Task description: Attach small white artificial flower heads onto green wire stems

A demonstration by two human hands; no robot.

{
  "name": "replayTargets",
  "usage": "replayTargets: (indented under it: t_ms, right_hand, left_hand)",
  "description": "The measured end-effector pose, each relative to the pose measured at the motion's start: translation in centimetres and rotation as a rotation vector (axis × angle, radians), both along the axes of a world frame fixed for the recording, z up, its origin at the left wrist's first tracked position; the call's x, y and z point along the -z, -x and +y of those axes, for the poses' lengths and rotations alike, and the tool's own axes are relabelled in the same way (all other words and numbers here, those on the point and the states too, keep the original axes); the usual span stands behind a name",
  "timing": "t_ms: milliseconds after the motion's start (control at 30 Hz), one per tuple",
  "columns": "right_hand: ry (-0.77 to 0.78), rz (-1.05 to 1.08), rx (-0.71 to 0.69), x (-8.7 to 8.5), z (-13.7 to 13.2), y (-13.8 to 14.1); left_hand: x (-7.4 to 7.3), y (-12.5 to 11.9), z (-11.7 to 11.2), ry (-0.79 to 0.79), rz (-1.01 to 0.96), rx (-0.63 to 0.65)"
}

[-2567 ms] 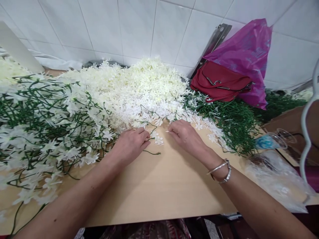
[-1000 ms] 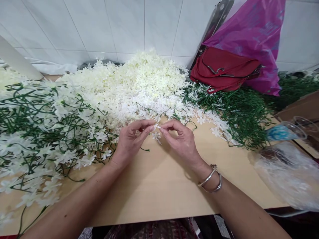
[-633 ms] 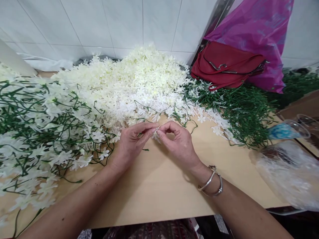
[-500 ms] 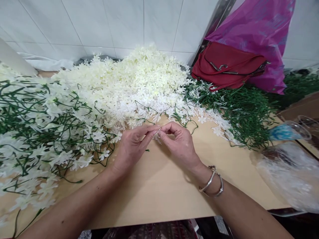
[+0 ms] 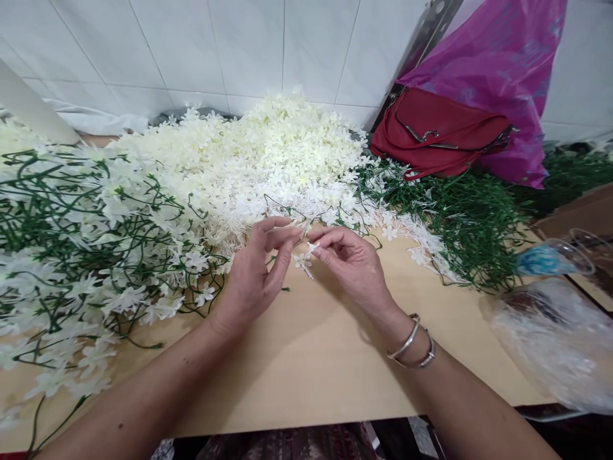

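Observation:
My right hand (image 5: 357, 265) pinches a small white artificial flower (image 5: 313, 248) between thumb and fingers. Close to it on the left is my left hand (image 5: 261, 271), its fingers stretched out and the thumb apart, holding nothing I can see. Just below the fingertips shows another white flower (image 5: 302, 261); whether it hangs or lies on the table I cannot tell. Behind both hands spreads a big heap of cream-white blossoms (image 5: 287, 147). To the left lie white flowers on green stems (image 5: 119, 236), tangled together.
Bare green stems (image 5: 479, 217) pile up at the right, with a red handbag (image 5: 440, 131) and a purple plastic bag (image 5: 507, 83) behind. A clear plastic bag (image 5: 555, 345) and a blue-patterned cup (image 5: 546, 259) sit at the table's (image 5: 306, 370) right side. A tiled wall (image 5: 249, 51) closes the back.
My hands were pinched together at the fingertips; now they have parted slightly. The left fingers have opened, and the white flower shows in my right hand.

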State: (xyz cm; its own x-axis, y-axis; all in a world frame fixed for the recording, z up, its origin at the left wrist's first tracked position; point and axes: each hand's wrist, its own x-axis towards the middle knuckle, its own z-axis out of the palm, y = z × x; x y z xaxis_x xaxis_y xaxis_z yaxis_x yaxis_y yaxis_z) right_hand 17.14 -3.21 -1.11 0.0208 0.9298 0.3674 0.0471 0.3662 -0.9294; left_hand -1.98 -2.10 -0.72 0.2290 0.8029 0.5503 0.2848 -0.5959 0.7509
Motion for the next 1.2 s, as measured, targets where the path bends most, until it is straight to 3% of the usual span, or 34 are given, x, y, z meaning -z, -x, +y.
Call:
replayTargets:
  t_ms: [133, 233, 433, 533, 667, 800, 867, 933, 1100, 1200]
  right_hand:
    - [0.103, 0.016, 0.032, 0.0, 0.1, -0.1]
    - [0.121, -0.022, 0.091, -0.2, 0.3, -0.5]
    - [0.111, -0.012, 0.143, -0.5, 0.8, -1.6]
    - [0.132, -0.010, 0.138, -0.5, 0.9, -1.8]
    - [0.162, -0.003, 0.120, -0.3, 0.8, -1.6]
    - [0.148, 0.062, 0.142, -0.2, 0.9, -1.5]
    - [0.141, 0.090, 0.127, -0.1, 0.9, -1.5]
    - [0.153, 0.122, 0.066, -0.1, 0.8, -1.4]
    - [0.222, 0.131, -0.126, -0.4, 0.2, -1.2]
    - [0.211, 0.047, -0.144, -0.7, 0.0, -1.2]
  left_hand:
    - [-0.2, 0.8, 0.9, -0.218, 0.108, -0.121]
    - [0.0, 1.6, 1.5, -0.302, 0.295, -0.099]
    - [1.2, 2.4, 2.2, -0.258, 0.674, -0.005]
    - [1.3, 2.2, 2.3, -0.270, 0.745, -0.026]
    - [0.4, 1.9, 2.2, -0.386, 0.701, -0.118]
    - [-1.4, 2.2, 1.7, -0.568, 0.391, -0.340]
    - [-2.1, 2.3, 1.3, -0.575, 0.243, -0.393]
    - [-2.2, 2.1, 0.9, -0.422, 0.127, -0.331]
    - [-0.6, 0.9, 0.5, 0.295, -0.107, 0.163]
    - [0.3, 0.5, 0.7, 0.486, -0.214, 0.242]
